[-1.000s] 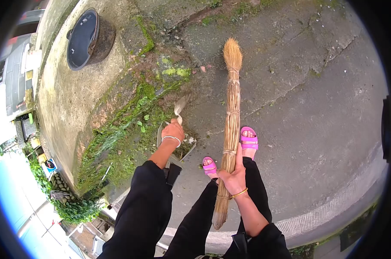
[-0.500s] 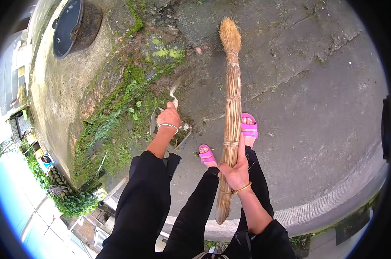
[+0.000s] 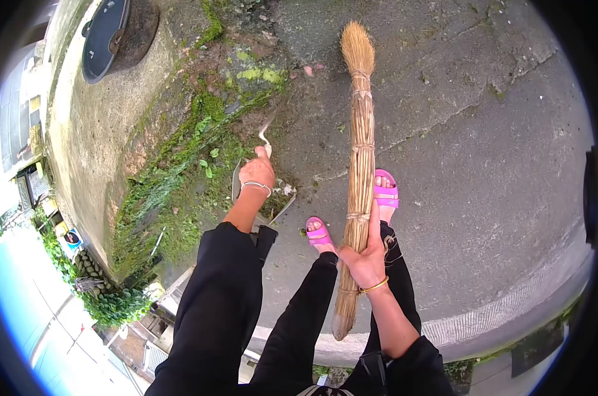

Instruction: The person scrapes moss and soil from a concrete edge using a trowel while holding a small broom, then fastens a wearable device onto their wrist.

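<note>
My left hand (image 3: 257,173) is closed round the pale handle of a small trowel (image 3: 264,132), whose thin blade points away from me over the mossy ground. Beneath that hand lies a dustpan (image 3: 283,210) with dirt and debris in it, partly hidden by the hand and wrist. My right hand (image 3: 366,263) grips the lower part of a long straw broom (image 3: 362,158). The broom's bristles point away from me, and its blunt end hangs below the hand, near my legs.
A large dark basin (image 3: 107,39) sits at the upper left on concrete. Moss (image 3: 206,109) and small plants grow along a raised concrete edge. My feet in pink sandals (image 3: 386,188) stand on the grey pavement (image 3: 470,198). A ridged kerb (image 3: 483,323) curves behind.
The view has shifted, so the basin now appears higher and farther left. The broom appears slightly higher. Both hands keep their holds.
</note>
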Demonstrator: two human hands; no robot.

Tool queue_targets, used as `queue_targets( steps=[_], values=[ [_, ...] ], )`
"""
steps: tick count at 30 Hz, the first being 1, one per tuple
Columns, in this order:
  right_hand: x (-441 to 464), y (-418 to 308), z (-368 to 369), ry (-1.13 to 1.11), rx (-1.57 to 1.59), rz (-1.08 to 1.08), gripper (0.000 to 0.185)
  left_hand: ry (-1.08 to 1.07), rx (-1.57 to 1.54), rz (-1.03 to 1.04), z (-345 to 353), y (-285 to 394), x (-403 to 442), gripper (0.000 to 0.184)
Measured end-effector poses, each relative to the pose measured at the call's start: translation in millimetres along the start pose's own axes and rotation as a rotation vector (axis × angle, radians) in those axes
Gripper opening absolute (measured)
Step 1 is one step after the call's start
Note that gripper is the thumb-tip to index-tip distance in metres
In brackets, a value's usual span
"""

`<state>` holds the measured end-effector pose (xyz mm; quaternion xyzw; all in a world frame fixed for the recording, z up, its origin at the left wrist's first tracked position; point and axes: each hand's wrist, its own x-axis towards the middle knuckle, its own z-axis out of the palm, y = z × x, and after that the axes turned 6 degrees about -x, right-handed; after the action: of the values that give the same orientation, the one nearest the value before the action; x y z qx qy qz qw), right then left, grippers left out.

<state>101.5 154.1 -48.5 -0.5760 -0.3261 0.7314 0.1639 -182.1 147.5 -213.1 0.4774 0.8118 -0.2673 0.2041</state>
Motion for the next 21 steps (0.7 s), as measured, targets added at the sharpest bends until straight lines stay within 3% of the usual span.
queue_targets(
  steps=[3,5,8,11,17,21],
  values=[
    [-1.0,3.5,-2.1,-0.009,-0.024,0.065,0.099,0.009,-0.16,0.037,-26.4,6.6,-21.4,0.043],
    [-1.1,9.7,-2.2,-0.009,-0.028,0.056,0.099,0.271,-0.175,0.015,-37.2,18.1,-1.6,0.037],
    [1.1,8.2,-1.5,0.017,-0.071,0.002,0.098,0.283,-0.221,-0.002,-18.1,25.1,26.8,0.034],
    [0.1,4.5,-1.9,-0.003,-0.028,0.091,0.097,0.29,-0.233,-0.07,8.4,39.7,27.1,0.031],
    [-1.8,8.2,-0.5,0.006,-0.041,0.077,0.098,0.018,-0.263,-0.145,39.1,26.1,0.0,0.03],
    [-0.5,-0.2,2.5,-0.001,0.004,0.113,0.099,-0.043,-0.322,0.015,6.1,21.0,-17.8,0.033]
  ],
)
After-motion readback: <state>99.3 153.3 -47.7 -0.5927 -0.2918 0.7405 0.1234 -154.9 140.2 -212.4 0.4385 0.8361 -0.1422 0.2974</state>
